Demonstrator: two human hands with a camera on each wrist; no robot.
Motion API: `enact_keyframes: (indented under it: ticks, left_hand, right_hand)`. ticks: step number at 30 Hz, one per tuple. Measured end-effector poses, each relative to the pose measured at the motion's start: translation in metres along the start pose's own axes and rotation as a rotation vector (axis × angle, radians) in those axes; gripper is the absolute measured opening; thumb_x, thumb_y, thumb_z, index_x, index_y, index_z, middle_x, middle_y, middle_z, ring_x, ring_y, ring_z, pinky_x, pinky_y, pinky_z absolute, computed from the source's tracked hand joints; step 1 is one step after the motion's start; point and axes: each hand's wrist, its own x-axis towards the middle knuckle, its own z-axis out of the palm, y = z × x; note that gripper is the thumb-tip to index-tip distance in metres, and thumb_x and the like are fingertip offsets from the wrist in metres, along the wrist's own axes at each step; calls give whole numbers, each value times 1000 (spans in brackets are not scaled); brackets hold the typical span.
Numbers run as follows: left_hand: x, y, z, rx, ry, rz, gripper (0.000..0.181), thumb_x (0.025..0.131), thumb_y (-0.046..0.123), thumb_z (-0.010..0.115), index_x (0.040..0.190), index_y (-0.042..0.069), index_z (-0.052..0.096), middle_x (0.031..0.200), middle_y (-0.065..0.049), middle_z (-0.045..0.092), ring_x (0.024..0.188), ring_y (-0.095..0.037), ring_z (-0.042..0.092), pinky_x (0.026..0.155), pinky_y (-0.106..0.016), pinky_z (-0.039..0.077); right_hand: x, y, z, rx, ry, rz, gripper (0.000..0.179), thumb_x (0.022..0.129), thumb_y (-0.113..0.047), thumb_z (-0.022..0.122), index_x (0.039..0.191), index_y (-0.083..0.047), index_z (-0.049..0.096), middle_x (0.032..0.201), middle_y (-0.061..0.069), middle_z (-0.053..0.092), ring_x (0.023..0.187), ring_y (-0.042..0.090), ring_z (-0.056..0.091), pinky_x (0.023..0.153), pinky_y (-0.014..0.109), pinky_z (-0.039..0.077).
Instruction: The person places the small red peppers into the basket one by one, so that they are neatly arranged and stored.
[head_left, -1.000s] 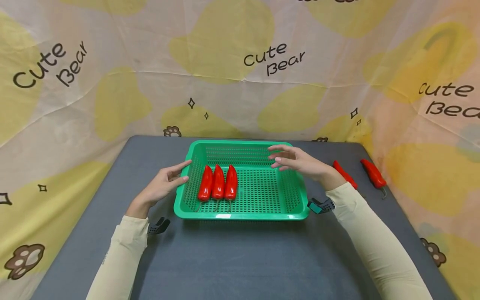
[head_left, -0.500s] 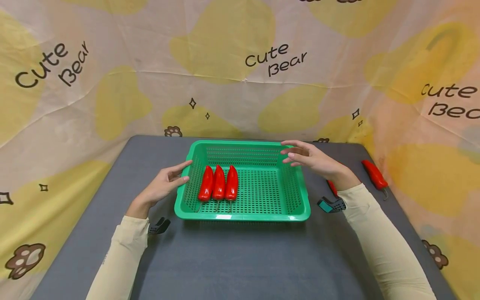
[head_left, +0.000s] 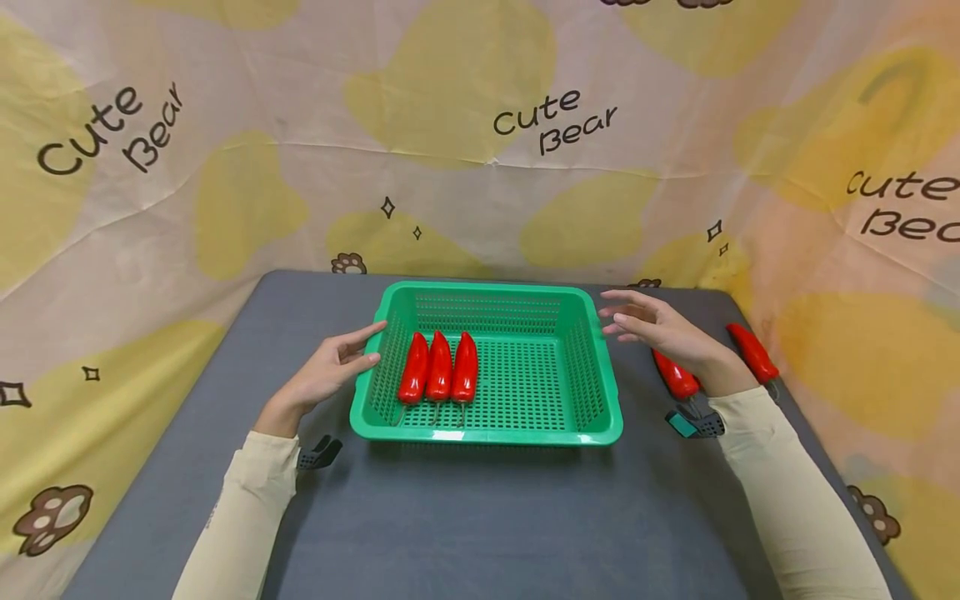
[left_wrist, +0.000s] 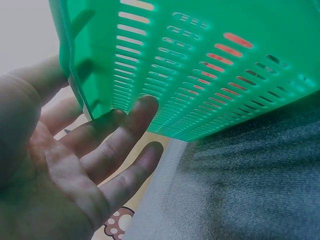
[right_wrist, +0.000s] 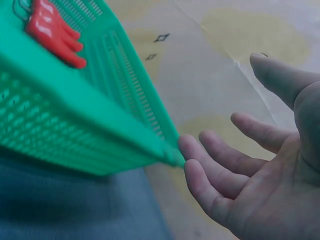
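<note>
A green plastic basket (head_left: pixel 517 392) with slotted walls stands on the grey table. Three red chili peppers (head_left: pixel 438 367) lie side by side in its left half, stems toward the person. My left hand (head_left: pixel 324 372) holds the basket's left rim; in the left wrist view its fingers (left_wrist: pixel 132 125) reach under the rim along the outer wall. Just beyond the right rim, my right hand (head_left: pixel 667 333) hovers with loosely bent fingers and nothing in it. Beneath this hand and wrist lies another red chili pepper (head_left: pixel 673 375), partly hidden.
One more red chili pepper (head_left: pixel 752 350) lies near the right edge of the grey table (head_left: pixel 480 517), its stem partly behind the right forearm. A printed cloth (head_left: pixel 450 100) hangs close behind the table and along both sides.
My right hand has moved right, from over the basket to outside its right rim, above the nearer loose pepper. The left hand keeps its place at the left rim.
</note>
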Motion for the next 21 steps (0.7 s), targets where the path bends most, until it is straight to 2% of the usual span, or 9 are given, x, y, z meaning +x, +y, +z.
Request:
enact_keyframes:
  ticks: [7, 11, 17, 21]
  left_hand:
    - [0, 0, 0, 6, 1, 3, 58, 98, 28, 57, 151, 22, 35, 159, -8, 30, 134, -35, 48, 102, -43, 49]
    - [0, -1, 0, 2, 0, 3, 58, 98, 29, 57, 152, 22, 34, 159, -9, 31, 133, -35, 49, 100, -37, 50]
    - [1, -1, 0, 7, -3, -1, 58, 98, 27, 56, 152, 22, 34, 159, -10, 31, 132, -35, 50, 100, -39, 50]
    - [1, -1, 0, 3, -6, -4, 58, 98, 28, 56, 152, 22, 33, 158, -11, 32, 131, -35, 51, 99, -37, 52]
  right_hand:
    - [-11, 14, -6, -69, 42, 25, 54, 100, -35, 51, 149, -17, 34, 146, 15, 46, 118, 14, 62, 97, 20, 50]
    - [-14, 26, -10, -87, 45, 42, 56, 101, -37, 50, 150, -17, 32, 148, 17, 45, 119, 14, 62, 95, 17, 50]
    - [-18, 41, -15, -73, 58, 86, 59, 100, -40, 49, 151, -15, 30, 150, 18, 42, 121, 18, 61, 98, 23, 51]
    - [-22, 46, -18, -61, 70, 121, 61, 100, -41, 48, 151, -15, 28, 151, 20, 39, 117, 9, 62, 100, 28, 51]
